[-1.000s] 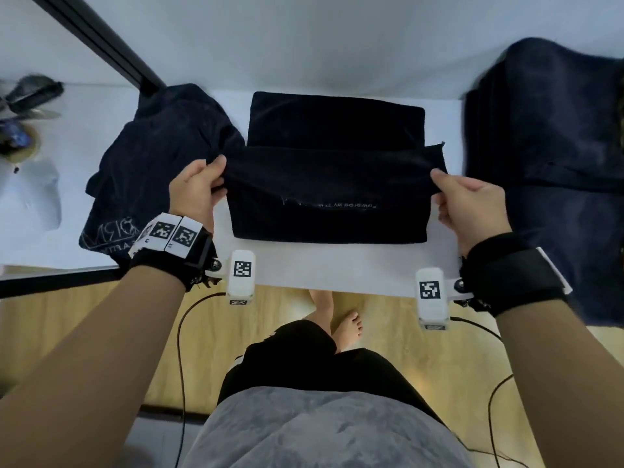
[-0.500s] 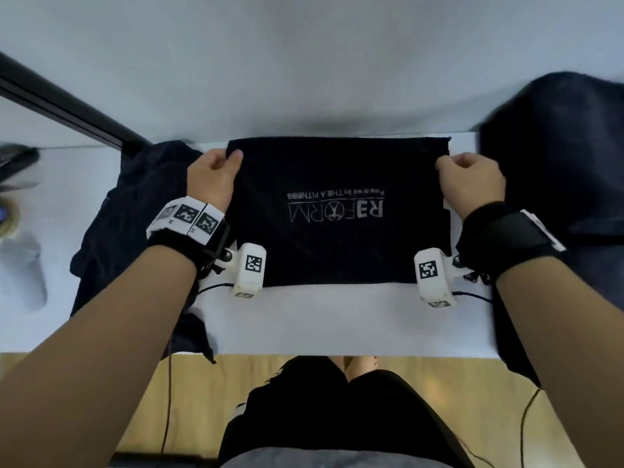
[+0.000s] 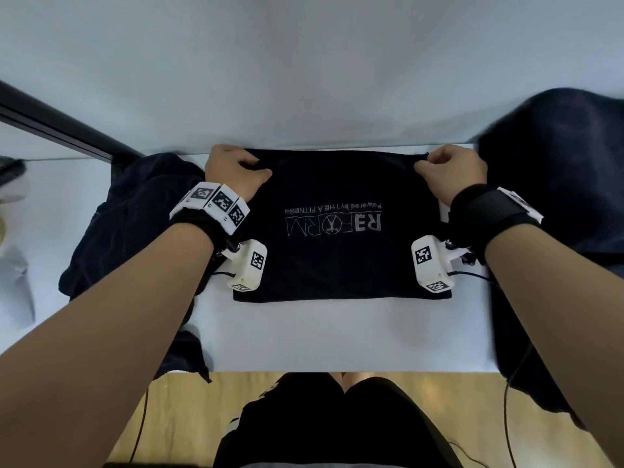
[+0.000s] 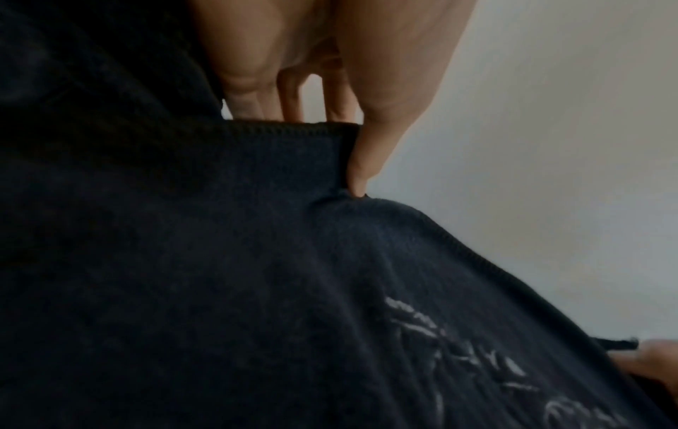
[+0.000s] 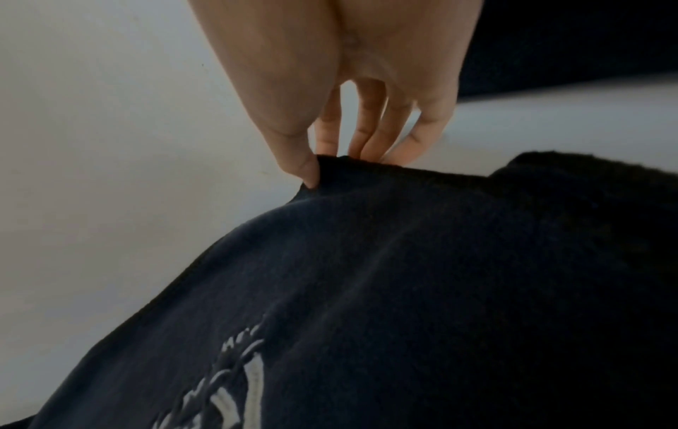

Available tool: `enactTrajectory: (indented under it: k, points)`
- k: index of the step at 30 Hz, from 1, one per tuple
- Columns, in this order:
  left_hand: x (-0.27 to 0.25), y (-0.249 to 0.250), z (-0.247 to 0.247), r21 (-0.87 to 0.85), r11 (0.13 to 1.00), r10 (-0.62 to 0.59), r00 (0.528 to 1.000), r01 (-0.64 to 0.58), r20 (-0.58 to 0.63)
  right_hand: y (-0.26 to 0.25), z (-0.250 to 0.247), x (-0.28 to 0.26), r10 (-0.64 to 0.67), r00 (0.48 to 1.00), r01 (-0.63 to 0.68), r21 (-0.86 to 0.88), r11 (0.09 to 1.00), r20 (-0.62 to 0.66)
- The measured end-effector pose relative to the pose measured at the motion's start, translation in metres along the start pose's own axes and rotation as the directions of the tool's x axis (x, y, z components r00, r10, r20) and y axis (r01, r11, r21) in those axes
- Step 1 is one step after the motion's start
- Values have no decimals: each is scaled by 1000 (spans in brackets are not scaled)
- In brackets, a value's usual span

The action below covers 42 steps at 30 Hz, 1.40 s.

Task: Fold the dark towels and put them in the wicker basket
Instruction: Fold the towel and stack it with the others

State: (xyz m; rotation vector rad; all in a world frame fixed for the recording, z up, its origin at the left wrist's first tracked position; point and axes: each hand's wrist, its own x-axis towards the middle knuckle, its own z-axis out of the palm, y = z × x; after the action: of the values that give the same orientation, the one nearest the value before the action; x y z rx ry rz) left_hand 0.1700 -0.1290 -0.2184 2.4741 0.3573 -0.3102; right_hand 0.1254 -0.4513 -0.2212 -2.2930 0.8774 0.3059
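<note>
Since a second ago you've carried the near edge away from you, so the towel (image 3: 341, 228) now lies doubled on the table (image 3: 337, 336) with its logo up. Your left hand (image 3: 233, 172) and right hand (image 3: 452, 170) each pinch a far corner. That fold looks nearly finished; next, let go and fold again across. Its long axis runs left to right, logo upside down to you.

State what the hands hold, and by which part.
The dark towel: left hand pinches its far left corner, right hand its far right corner.
</note>
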Motion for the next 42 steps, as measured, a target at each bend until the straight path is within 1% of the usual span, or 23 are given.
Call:
enactTrajectory:
  k: [4, 7, 9, 11, 13, 15, 17, 19, 21, 22, 23, 24, 26, 28, 29, 31, 32, 35, 37, 40, 42]
  points:
    - [2, -1, 3, -10, 1000, -2, 1000, 2, 4, 3, -1, -1, 27, 999, -27, -36, 999, 17]
    - [-1, 3, -1, 34, 999, -8, 998, 6, 68, 7, -3, -5, 27, 1000, -27, -45, 999, 10]
    - [-4, 3, -7, 20, 999, -48, 994, 46, 102, 8, -7, -10, 26, 1000, -26, -18, 999, -10]
    - [-10, 1, -16, -44, 996, -76, 993, 80, 93, 8, -13, -17, 10, 999, -8, 40, 999, -34]
    - [-18, -2, -26, -143, 985, -84, 993, 94, 77, 8, -24, -27, -7, 998, 14, 117, 993, -61]
    - [-31, -3, -36, -296, 949, -94, 993, 110, 67, 8, -38, -43, -29, 997, 41, 170, 984, -76]
    - [-47, -4, -43, -414, 903, -93, 992, 118, 80, 11, -51, -62, -56, 996, 70, 214, 974, -69]
    - [-65, -5, -51, -498, 858, -49, 986, 124, 161, 14, -64, -83, -69, 994, 88, 257, 962, -81]
    - [-83, -3, -63, -528, 835, 16, 953, 154, 304, 17, -77, -104, -65, 993, 91, 290, 953, -98]
    - [-92, -2, -69, -512, 846, 48, 933, 152, 356, 20, -83, -114, -63, 992, 92, 302, 949, -105]
    - [-101, -1, -75, -479, 868, 72, 922, 130, 380, 21, -88, -125, -65, 991, 98, 317, 943, -115]
    - [-110, 0, -81, -440, 893, 86, 923, 96, 375, 23, -92, -134, -70, 989, 111, 337, 935, -130]
    - [-128, 4, -96, -344, 939, 91, 949, 19, 301, 26, -101, -151, -84, 983, 140, 372, 918, -162]
    - [-144, 10, -112, -217, 975, 88, 984, -53, 156, 28, -109, -164, -99, 976, 170, 393, 904, -195]
    - [-151, 13, -120, -140, 987, 95, 993, -84, 70, 30, -113, -169, -107, 972, 185, 402, 897, -209]
    - [-169, 20, -135, -30, 990, 134, 988, -137, -77, 31, -120, -182, -130, 960, 225, 411, 883, -247]
    - [-178, 24, -142, -9, 987, 157, 979, -160, -132, 32, -124, -188, -142, 953, 246, 413, 877, -266]
    - [-201, 34, -162, -55, 973, 203, 946, -224, -252, 29, -143, -207, -197, 926, 330, 436, 837, -323]
    - [-212, 40, -175, -165, 948, 213, 930, -270, -299, 26, -160, -219, -248, 894, 403, 427, 810, -373]
    - [-229, 53, -194, -347, 854, 269, 899, -389, -345, 16, -191, -236, -279, 852, 477, 435, 764, -443]
    - [-238, 66, -207, -411, 792, 296, 872, -452, -389, 8, -211, -246, -270, 818, 520, 453, 724, -508]
